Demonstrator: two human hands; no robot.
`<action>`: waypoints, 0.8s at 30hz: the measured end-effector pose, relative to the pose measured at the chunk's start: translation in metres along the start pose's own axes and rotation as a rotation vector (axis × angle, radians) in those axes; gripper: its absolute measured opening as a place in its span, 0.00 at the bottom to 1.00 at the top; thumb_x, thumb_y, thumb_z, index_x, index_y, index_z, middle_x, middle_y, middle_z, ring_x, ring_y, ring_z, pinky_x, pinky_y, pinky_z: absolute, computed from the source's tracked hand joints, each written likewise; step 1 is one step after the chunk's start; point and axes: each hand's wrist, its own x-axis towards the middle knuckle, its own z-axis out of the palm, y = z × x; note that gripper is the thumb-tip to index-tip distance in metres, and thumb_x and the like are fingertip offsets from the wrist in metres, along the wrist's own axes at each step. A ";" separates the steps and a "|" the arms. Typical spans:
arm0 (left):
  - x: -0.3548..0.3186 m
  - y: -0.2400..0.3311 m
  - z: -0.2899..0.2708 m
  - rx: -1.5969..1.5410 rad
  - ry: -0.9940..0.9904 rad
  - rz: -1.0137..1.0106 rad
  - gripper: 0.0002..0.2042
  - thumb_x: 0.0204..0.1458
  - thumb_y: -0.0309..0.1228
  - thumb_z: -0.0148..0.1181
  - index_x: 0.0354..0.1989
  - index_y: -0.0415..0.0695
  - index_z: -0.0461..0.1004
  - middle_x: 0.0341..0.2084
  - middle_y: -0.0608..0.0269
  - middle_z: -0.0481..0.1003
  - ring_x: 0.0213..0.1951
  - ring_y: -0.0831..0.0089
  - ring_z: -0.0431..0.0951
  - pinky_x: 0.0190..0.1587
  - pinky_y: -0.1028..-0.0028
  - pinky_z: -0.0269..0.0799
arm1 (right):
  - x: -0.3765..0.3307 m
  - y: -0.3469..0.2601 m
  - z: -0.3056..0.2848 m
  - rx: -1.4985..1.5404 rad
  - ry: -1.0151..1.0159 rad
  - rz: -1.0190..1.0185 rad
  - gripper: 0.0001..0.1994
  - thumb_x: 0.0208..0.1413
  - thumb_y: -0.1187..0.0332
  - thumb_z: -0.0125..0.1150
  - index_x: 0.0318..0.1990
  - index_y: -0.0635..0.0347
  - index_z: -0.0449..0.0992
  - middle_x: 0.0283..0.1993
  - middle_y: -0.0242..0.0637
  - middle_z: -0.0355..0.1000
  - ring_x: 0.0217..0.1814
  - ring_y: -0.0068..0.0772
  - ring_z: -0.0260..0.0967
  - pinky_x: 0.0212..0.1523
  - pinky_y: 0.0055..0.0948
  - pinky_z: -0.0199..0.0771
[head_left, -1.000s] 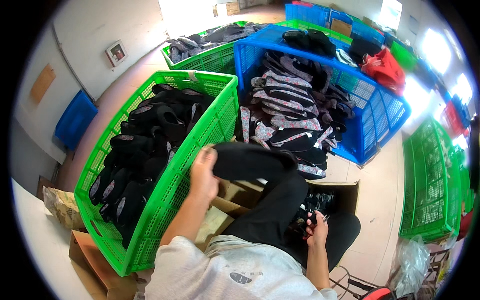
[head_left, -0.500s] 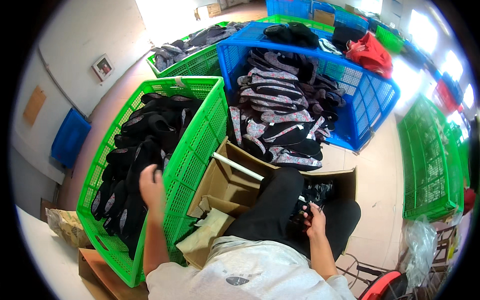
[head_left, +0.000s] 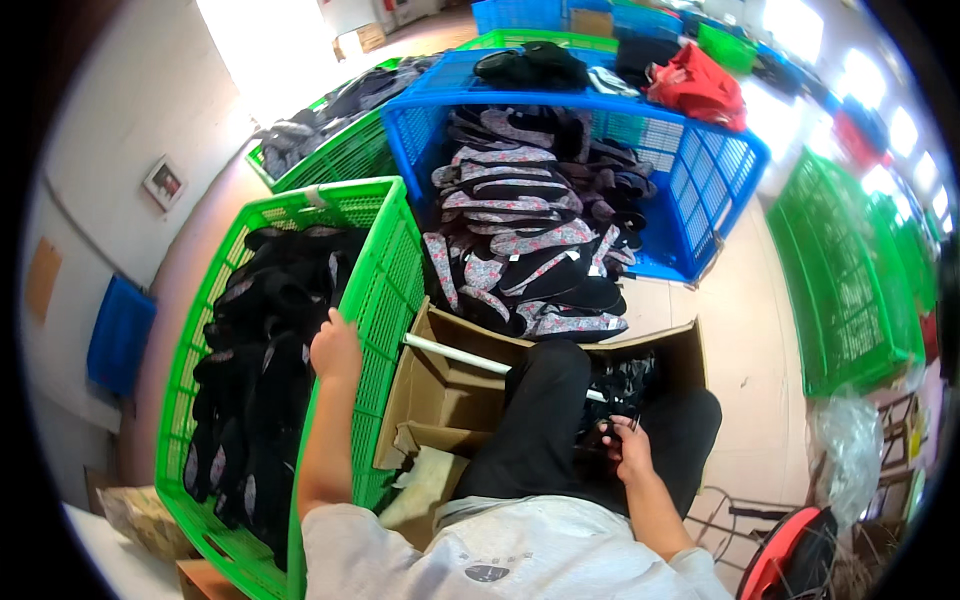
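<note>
My left hand (head_left: 335,345) reaches over the inner rim of a green plastic crate (head_left: 385,290) on my left. It rests among the black shoe pieces (head_left: 262,380) that fill the crate, and its fingers are hidden from me. My right hand (head_left: 625,450) lies low between my knees, closed around a small dark piece (head_left: 612,425) at the edge of an open cardboard box (head_left: 440,390). More dark patterned pieces (head_left: 625,380) lie in that box behind my black trouser leg (head_left: 535,420).
A blue crate (head_left: 700,170) ahead holds stacked floral and black shoe pieces. More green crates stand at the back left (head_left: 340,150) and on the right (head_left: 850,290). A white rod (head_left: 455,353) crosses the box. A red stool (head_left: 790,555) and plastic bag (head_left: 850,445) sit at lower right.
My left hand carried a black piece from above the box over to the green crate, and it now sits at the crate's inner rim without it. The right hand stayed low by the box.
</note>
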 end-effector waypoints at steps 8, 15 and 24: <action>0.001 -0.018 0.003 -0.002 0.000 0.094 0.12 0.59 0.36 0.56 0.44 0.40 0.69 0.27 0.53 0.76 0.28 0.54 0.79 0.30 0.60 0.74 | -0.011 0.003 0.021 -0.095 0.032 0.005 0.08 0.63 0.74 0.46 0.46 0.54 0.70 0.35 0.33 0.78 0.25 0.18 0.70 0.17 0.18 0.54; -0.002 -0.035 0.004 -0.028 -0.011 0.111 0.16 0.58 0.33 0.55 0.51 0.38 0.70 0.29 0.53 0.76 0.30 0.55 0.78 0.30 0.60 0.73 | -0.025 0.004 0.035 -0.098 0.033 -0.019 0.07 0.63 0.74 0.47 0.45 0.54 0.70 0.36 0.33 0.78 0.25 0.18 0.70 0.17 0.16 0.53; -0.022 -0.060 -0.009 -0.099 -0.039 0.145 0.16 0.58 0.32 0.56 0.53 0.39 0.70 0.31 0.52 0.76 0.31 0.53 0.78 0.32 0.59 0.72 | -0.017 0.011 0.033 -0.155 0.075 -0.035 0.06 0.64 0.73 0.48 0.44 0.53 0.71 0.35 0.31 0.78 0.25 0.17 0.70 0.16 0.16 0.53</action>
